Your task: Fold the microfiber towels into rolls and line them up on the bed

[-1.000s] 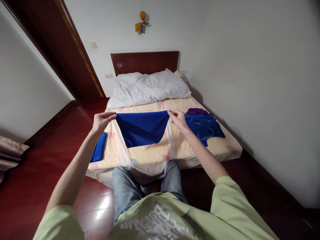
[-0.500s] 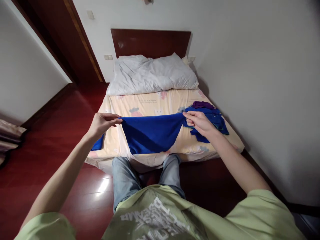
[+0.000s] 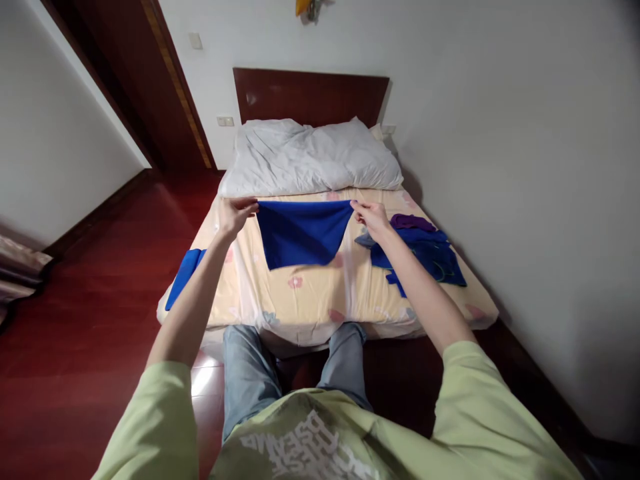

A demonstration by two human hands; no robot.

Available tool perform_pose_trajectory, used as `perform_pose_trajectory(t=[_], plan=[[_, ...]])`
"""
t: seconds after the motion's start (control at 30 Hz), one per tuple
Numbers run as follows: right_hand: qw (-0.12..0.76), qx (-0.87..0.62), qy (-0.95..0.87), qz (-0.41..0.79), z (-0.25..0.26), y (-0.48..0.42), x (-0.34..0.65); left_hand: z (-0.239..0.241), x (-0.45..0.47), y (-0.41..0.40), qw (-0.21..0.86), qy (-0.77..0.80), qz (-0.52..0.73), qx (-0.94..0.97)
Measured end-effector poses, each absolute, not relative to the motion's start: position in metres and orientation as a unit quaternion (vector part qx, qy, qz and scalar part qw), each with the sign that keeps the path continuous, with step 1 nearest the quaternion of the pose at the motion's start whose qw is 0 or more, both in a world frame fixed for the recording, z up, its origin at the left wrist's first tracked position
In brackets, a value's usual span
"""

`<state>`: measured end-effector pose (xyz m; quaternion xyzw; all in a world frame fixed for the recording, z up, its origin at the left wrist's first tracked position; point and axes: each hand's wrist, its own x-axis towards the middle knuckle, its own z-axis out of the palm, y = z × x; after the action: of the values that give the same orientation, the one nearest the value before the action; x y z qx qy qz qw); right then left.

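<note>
Cloth [image 3: 303, 233] outstretched in both hands [image 3: 234, 216] above the bed [image 3: 300, 303]

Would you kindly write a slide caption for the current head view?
The left hand and right hand hold a blue cloth by its upper corners over a patterned bed sheet.

My feed looks dim; I see white glare on the floor [image 3: 202, 381], soft shadow on the right wall [image 3: 525, 167] beside the bed [image 3: 300, 303], and darkening at the top-right corner
</note>
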<state>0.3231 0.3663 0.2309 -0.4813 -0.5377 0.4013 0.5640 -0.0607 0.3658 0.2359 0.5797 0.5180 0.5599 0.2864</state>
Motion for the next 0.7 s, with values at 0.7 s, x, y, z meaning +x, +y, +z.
perform_pose_trajectory(t=[0.7], plan=[[0.469,-0.618,-0.420,0.471,-0.100,0.226,0.321,-0.081,-0.039,0.205,0.318,0.750,0.242,0.528]])
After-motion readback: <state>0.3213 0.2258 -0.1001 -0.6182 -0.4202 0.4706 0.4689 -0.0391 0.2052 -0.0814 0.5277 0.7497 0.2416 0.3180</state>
